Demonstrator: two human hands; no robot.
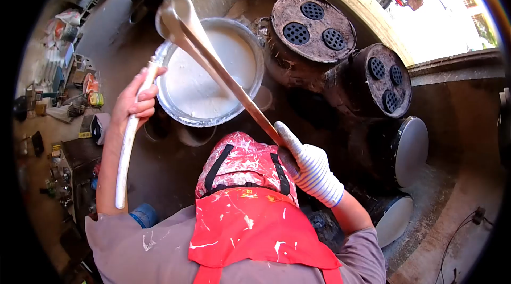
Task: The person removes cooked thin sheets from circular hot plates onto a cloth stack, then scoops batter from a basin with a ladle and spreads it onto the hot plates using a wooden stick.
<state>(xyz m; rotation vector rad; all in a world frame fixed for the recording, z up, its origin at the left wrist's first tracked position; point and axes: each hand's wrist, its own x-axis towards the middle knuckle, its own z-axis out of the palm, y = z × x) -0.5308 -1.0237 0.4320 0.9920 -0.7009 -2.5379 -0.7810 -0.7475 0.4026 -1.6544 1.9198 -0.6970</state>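
My left hand (139,96), bare, is closed around a long pale handle (126,151) that runs down along the forearm. Its upper end reaches a rounded, pale-coated head (166,20), partly hidden and blurred. In a white glove with blue stripes, my right hand (314,169) grips the lower end of a long wooden stick (239,95). This stick slants up to the left, and its wide, pale-coated upper end (181,10) overlaps the rounded head. Beneath both tools stands a large basin (211,122) of creamy white liquid (213,79).
Two drum-like stoves (314,28) (389,79) hold black briquettes with holes. Below them are two dark drums with pale round faces (411,151) (394,221). Cluttered goods (69,92) line the left side. A blue bucket (143,215) stands by my left elbow. A cable (452,244) lies at lower right.
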